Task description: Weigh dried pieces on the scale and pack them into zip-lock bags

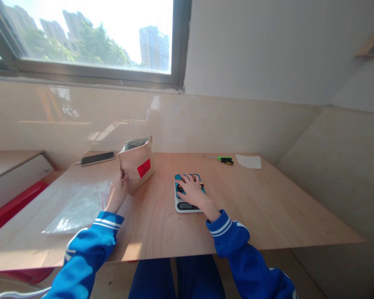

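Observation:
A brown paper pouch (135,166) with a red label stands on the table, its top gaping and showing a silvery lining. My left hand (120,191) grips the pouch's lower left edge, fingers closed round it. To the right lies a small white kitchen scale (180,203) with a blue patterned top and a dark display. Over that top, my right hand (191,190) has its fingers spread. Brown and dark bits show between and beside the fingers; whether they are loose items or part of the pattern, I cannot tell.
A clear zip bag (77,207) lies flat beside my left forearm. Behind it a phone (97,158) rests on the table (268,207) with a cable attached. Screwdrivers (224,160) and a white paper scrap (248,162) are at the back right, near the wall.

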The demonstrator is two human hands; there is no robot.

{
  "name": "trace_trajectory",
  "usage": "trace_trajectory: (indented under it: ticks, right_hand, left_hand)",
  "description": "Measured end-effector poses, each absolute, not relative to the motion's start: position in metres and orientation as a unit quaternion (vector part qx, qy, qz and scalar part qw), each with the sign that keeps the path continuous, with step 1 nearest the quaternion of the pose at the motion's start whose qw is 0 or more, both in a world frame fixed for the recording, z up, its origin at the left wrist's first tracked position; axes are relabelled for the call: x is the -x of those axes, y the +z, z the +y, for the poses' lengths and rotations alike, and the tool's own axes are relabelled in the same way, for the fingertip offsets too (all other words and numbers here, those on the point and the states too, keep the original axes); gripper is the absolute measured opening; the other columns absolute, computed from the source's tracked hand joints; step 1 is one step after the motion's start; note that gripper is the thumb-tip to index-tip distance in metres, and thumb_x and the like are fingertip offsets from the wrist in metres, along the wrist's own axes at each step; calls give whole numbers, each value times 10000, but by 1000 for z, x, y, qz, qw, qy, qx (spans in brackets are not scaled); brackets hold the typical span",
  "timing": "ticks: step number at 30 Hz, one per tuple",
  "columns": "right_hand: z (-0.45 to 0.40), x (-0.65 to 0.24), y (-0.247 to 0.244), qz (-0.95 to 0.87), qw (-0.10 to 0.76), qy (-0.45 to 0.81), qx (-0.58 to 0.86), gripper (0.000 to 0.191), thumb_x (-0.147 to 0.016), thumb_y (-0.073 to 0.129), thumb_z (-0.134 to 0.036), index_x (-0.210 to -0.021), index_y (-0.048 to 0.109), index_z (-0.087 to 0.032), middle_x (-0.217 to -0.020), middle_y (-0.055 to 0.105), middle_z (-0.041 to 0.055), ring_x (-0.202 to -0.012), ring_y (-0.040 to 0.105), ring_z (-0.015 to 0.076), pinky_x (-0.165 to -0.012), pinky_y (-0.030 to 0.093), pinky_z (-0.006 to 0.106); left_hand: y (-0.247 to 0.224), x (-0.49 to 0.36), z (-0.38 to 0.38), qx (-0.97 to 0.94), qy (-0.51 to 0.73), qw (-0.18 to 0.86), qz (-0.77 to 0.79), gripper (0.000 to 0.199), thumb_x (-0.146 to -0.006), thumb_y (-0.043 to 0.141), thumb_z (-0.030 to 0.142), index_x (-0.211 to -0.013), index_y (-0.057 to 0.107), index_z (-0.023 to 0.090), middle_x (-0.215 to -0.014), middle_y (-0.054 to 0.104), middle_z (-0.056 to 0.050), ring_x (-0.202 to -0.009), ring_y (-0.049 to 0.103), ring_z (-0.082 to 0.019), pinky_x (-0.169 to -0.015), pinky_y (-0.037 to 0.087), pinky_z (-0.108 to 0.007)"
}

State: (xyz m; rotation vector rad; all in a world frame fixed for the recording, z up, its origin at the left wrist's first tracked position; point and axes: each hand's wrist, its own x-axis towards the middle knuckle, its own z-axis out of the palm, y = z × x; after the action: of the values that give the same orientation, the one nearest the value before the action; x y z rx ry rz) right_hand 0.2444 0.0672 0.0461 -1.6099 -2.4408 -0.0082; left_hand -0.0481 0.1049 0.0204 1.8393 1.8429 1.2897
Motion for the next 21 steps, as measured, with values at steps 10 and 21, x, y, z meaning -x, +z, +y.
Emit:
trace_trajectory:
  ticks: [10, 21]
  right_hand:
    - [4, -360, -12, -661, 392, 16, 640, 313, -890, 417, -275, -1080, 664, -241, -1114, 637, 116, -1067, 572, 272, -923, 432, 479]
    - [6, -283, 10, -754, 310, 37, 577, 292, -937, 429, -246, -1147, 632, -242, -1205, 626, 85, -1131, 526, 247, -958, 395, 419]
  left_hand:
    - [23, 55, 112, -593, 438, 138, 662, 350, -888, 389, 406, -1101, 563, 189, -1018, 710, -99, -972, 662, -259, -788, 514, -340]
    - [24, 48, 121, -577, 442, 124, 675, 294, -879, 389, 350, -1033, 566, 173, -1039, 684, -143, -1031, 644, -304, -853, 497, -383]
